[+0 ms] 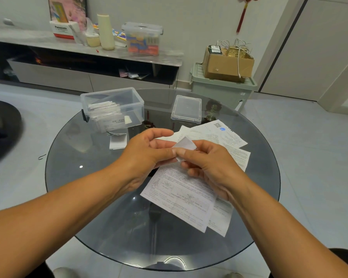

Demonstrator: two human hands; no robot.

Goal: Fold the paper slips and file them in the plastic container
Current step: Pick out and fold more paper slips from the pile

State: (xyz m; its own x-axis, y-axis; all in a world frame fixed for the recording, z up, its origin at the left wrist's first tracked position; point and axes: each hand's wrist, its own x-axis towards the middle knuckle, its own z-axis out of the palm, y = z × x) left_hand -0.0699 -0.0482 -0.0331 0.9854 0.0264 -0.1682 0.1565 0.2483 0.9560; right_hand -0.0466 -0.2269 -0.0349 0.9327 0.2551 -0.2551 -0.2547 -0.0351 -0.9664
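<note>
Small white folded paper slip (184, 146) is pinched above the round dark glass worktop (84, 177) between left hand (147, 152) and right hand (207, 167), over loose printed sheets (181, 199); clear plastic container (113, 107) stands behind, left.

Left hand (144, 152) and right hand (205, 165) pinch 1 small paper slip (186, 144) above printed sheets (187, 195) on a glass table (84, 177).

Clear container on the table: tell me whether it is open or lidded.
Open. The clear container has no lid on; its lid lies flat on the table to its right, apart from it.
</note>
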